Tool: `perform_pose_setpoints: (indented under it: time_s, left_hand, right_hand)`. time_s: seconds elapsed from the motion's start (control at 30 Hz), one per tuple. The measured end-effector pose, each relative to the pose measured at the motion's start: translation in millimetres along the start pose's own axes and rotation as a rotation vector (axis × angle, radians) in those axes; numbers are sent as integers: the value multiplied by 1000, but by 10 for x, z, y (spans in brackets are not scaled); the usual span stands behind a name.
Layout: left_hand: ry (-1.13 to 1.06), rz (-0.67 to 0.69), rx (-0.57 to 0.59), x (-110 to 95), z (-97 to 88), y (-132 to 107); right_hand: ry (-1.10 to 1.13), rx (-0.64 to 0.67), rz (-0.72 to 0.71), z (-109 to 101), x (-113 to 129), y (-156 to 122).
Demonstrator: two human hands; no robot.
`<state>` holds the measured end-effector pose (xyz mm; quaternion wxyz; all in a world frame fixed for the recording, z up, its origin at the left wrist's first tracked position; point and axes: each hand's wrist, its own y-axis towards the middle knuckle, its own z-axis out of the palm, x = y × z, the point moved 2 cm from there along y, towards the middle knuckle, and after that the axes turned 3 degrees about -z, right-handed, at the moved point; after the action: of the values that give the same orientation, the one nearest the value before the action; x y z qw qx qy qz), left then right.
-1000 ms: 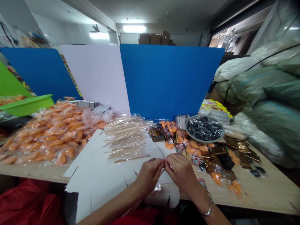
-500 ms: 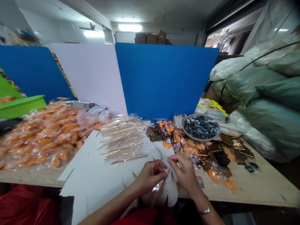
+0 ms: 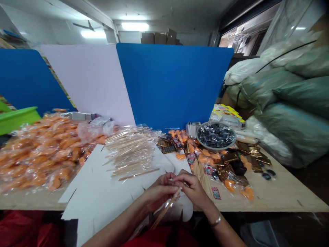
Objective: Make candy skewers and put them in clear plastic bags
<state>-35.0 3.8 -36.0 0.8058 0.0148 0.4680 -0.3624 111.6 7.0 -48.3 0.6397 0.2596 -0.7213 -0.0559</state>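
Plywood table (image 3: 290, 192) carries many things: glossy orange pieces in clear plastic bags (image 3: 38, 154) on one side and crinkled gold foil packets (image 3: 231, 157) on the other. Thin sticks in plastic wrap (image 3: 131, 152) lie on a flat white card sheet (image 3: 102, 181) with notched edges. Left hand (image 3: 158, 192) and right hand (image 3: 191, 187) are nearly closed, touching each other, and pinch one wooden stick (image 3: 166, 204) above the card, near the table's front edge.

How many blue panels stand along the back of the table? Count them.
2. One blue panel stands mid-table behind the bowl of dark wrapped items; the other blue panel stands at far left, past a white panel. More may be hidden beyond the left edge.
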Motion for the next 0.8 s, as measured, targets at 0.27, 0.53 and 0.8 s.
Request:
perform_pose_setpoints:
  time_s: [0.27,0.53,0.8]
  left_hand:
    - [-6,22,-160,226,-235,46]
    - [943,274,-238,29,-664,-72]
    - [1646,740,-547,-128,-1711,-3]
  right_hand:
    - [122,-42,107,134,-22,-102]
    - [-156,-39,367,42,-533,-185]
    - [-664,-368,672,-779,-1398,-276]
